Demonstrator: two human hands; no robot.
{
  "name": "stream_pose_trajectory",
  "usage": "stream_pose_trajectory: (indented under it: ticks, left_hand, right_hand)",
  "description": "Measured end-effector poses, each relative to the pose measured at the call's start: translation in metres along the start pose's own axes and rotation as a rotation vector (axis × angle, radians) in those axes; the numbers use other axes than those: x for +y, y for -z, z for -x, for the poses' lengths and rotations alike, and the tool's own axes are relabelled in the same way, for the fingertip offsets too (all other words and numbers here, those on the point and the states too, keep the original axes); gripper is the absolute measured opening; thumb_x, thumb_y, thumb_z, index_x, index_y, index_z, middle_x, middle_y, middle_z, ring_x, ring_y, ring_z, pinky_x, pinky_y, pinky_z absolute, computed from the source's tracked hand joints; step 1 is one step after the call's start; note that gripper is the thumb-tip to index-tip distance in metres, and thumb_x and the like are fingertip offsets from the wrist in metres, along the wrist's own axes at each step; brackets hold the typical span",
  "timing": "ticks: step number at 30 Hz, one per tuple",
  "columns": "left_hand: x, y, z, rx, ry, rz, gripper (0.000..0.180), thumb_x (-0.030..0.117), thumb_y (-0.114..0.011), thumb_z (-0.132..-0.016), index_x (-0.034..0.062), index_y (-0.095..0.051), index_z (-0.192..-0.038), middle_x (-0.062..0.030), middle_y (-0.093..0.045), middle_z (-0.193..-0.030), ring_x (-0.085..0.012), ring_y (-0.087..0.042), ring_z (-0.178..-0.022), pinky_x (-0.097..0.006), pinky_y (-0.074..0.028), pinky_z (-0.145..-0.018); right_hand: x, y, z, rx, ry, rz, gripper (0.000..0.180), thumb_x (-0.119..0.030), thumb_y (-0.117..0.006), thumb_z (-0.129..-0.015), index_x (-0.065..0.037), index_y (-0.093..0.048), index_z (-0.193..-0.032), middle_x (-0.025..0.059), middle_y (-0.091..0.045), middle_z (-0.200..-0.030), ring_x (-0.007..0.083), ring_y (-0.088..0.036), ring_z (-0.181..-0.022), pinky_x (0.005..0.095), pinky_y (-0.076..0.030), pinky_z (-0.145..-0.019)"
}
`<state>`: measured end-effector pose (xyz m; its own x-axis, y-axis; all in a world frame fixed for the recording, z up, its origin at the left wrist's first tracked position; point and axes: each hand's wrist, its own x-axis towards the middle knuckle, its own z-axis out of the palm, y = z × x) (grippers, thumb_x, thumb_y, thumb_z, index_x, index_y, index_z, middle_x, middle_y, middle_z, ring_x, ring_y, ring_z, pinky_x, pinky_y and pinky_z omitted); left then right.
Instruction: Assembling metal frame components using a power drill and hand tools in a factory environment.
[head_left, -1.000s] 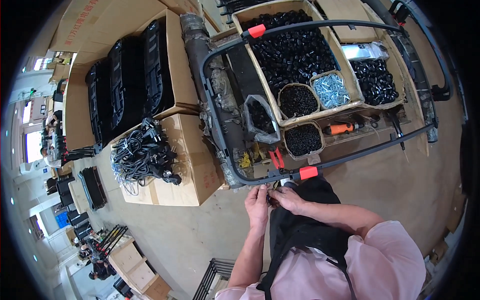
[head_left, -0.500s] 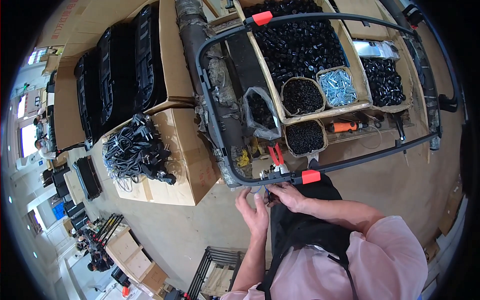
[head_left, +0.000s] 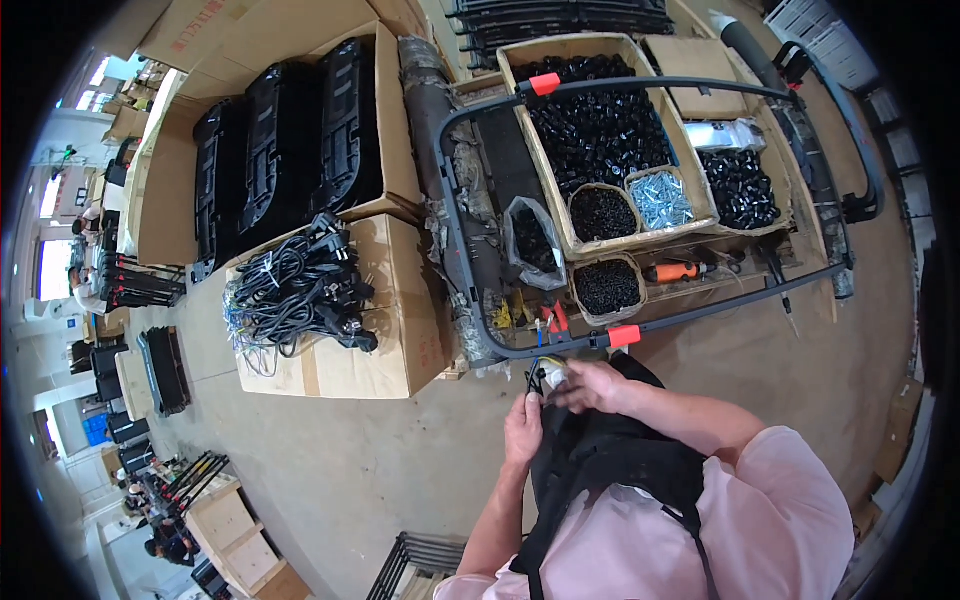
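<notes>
A dark, rounded rectangular tube frame [head_left: 464,262] with red clips [head_left: 624,336] lies across the bench. Just below its near bar, my left hand [head_left: 521,430] is closed, with thumb and fingers pinching a thin black cable [head_left: 534,380]. A small white piece [head_left: 553,375] with a yellowish wire is beside the cable. My right hand [head_left: 597,387] is at this white piece; its fingertips are smeared by motion, so their grip is unclear. Red handles [head_left: 556,318], seemingly of pliers, show just beyond the near bar.
Behind the frame stand a box of black plastic parts [head_left: 590,125], a tub of silvery pins [head_left: 660,198], a tub of black screws [head_left: 607,287] and an orange-handled tool [head_left: 675,272]. To the left, bundled power cords [head_left: 300,285] lie on a carton [head_left: 400,350].
My hands have drawn slightly back from the near bar. My left hand has lowered and closed on the cable, its fingers having been apart before. The whole view has shifted.
</notes>
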<state>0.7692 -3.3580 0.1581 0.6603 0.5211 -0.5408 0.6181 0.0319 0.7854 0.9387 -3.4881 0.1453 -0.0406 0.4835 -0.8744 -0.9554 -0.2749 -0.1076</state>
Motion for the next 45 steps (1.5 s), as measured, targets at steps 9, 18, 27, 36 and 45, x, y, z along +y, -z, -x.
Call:
stream_pose_trajectory:
  ticks: [9,18,27,36,45]
  left_hand:
    - [-0.006,0.001,-0.008,-0.181,0.027,0.181,0.040,0.035,-0.052,-0.109,0.0013,-0.069,-0.097,-0.0039,-0.063,-0.080,-0.0143,-0.057,-0.076,-0.033,-0.049,-0.074]
    - [0.007,-0.001,-0.003,-0.330,0.265,0.523,0.037,0.035,-0.048,-0.111,0.0062,-0.071,-0.108,0.0041,-0.048,-0.073,-0.0071,-0.045,-0.067,-0.024,-0.041,-0.064]
    - [0.022,-0.016,-0.013,-0.222,-0.102,0.403,0.035,0.029,-0.044,-0.113,0.0023,-0.061,-0.129,0.0025,-0.049,-0.076,-0.0096,-0.045,-0.066,-0.024,-0.041,-0.061]
    - [0.061,-0.024,-0.012,-0.080,0.040,0.611,0.035,0.023,-0.047,-0.112,-0.0029,-0.058,-0.132,-0.0014,-0.058,-0.087,-0.0090,-0.053,-0.075,-0.024,-0.044,-0.066]
    - [0.062,-0.032,-0.028,0.012,0.098,0.633,0.029,0.022,-0.050,-0.111,0.0036,-0.062,-0.130,-0.0044,-0.069,-0.095,-0.0115,-0.063,-0.078,-0.026,-0.051,-0.072]
  right_hand:
    - [-0.113,-0.067,0.096,0.421,0.843,1.518,0.045,-0.046,-0.064,-0.094,-0.003,-0.078,-0.091,0.0221,-0.072,-0.082,0.0379,-0.072,-0.080,0.0469,-0.055,-0.075]
    - [-0.143,-0.064,-0.010,-0.099,0.482,1.408,0.046,-0.046,-0.069,-0.094,-0.002,-0.078,-0.106,0.0103,-0.075,-0.092,0.0212,-0.069,-0.088,0.0389,-0.053,-0.081]
    - [-0.144,-0.073,-0.031,0.183,0.756,0.643,0.028,-0.027,-0.062,-0.101,-0.002,-0.073,-0.093,0.0056,-0.070,-0.082,0.0152,-0.062,-0.076,0.0338,-0.050,-0.073]
    - [-0.186,-0.081,-0.039,0.129,0.834,0.461,0.029,-0.028,-0.058,-0.105,-0.002,-0.068,-0.095,0.0037,-0.067,-0.079,0.0132,-0.062,-0.064,0.0311,-0.048,-0.057]
    - [-0.196,-0.055,-0.007,-0.247,0.341,0.735,0.046,-0.037,-0.066,-0.102,0.002,-0.064,-0.125,0.0115,-0.072,-0.102,0.0162,-0.072,-0.070,0.0272,-0.053,-0.052]
